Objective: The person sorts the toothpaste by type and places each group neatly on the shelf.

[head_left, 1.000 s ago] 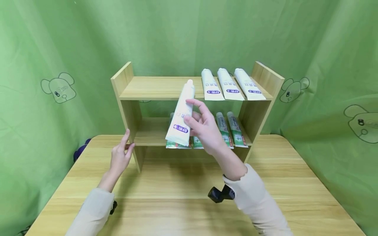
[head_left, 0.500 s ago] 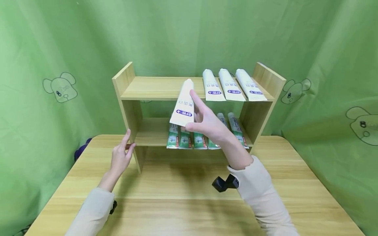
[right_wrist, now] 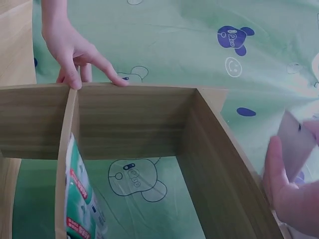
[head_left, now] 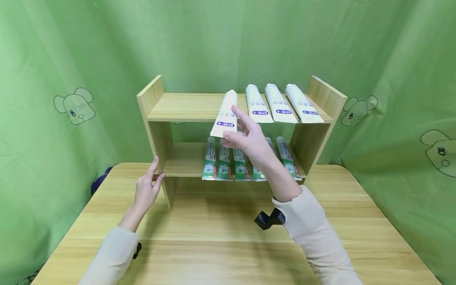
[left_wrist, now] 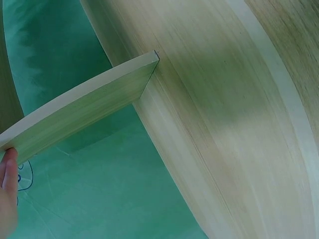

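Note:
My right hand (head_left: 247, 136) pinches a white toothpaste tube (head_left: 227, 113) with purple lettering between thumb and fingers. The tube slants cap-up in front of the upper shelf board (head_left: 192, 105), left of three similar white tubes (head_left: 257, 103) lying there. In the right wrist view the held tube (right_wrist: 294, 144) shows at the right edge. My left hand (head_left: 147, 190) touches the left side panel of the wooden shelf (head_left: 152, 136) by the middle board, index finger extended. In the left wrist view only part of the left hand (left_wrist: 6, 199) shows.
Several green-and-white toothpaste tubes (head_left: 209, 160) lie side by side on the middle board (head_left: 183, 160), partly behind the right forearm. The shelf stands on a wooden table (head_left: 213, 249). Green curtains (head_left: 199, 39) hang behind and at both sides.
The right hand has raised the white tube toward the upper board and tilted it back, so more of the green tubes below shows. The left hand stays at the side panel.

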Motion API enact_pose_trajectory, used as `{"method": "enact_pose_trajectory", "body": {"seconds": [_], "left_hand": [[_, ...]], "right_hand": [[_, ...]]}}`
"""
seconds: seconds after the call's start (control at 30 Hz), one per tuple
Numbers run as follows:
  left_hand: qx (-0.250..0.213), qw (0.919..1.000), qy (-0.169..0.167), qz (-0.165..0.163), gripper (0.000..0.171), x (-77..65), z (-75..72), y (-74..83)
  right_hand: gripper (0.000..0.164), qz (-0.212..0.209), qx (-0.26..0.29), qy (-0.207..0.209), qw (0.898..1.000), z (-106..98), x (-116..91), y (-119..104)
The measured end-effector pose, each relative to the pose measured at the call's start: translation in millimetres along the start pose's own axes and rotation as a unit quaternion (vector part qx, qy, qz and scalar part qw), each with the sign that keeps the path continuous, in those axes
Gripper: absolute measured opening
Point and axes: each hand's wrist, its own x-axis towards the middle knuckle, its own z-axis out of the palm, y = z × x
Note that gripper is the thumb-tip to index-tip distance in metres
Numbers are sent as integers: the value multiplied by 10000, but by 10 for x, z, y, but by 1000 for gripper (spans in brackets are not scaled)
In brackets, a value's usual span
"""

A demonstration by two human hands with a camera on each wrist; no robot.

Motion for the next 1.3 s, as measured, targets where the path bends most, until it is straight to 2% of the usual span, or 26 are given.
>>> {"method": "enact_pose_trajectory", "body": {"seconds": [0.17,0.43,0.63,0.87,1.03,1.3], "left_hand": [[7,10000,-1,-1,87,0,4,-6],[2,10000,-87,-26,85,-1,-11,-6],[5,10000,-93,-31,86,-5,-8,-10],[2,10000,-51,5,85,3,-2,-3],[-20,9999,-99,-16,84,8,-2,3],[-21,10000,-68,-48,84,4,-12,13]], "right_hand": [[59,-263,-9,513,9983,26,48,57],[46,-576,-476,771,9942,65,62,126],[44,-993,-789,1146,9853,153,59,216],[36,-1402,-1028,1366,9752,208,93,294],[34,-1392,-1282,1512,9702,194,125,323],[34,-1361,-1257,1426,9723,153,172,345]]}}
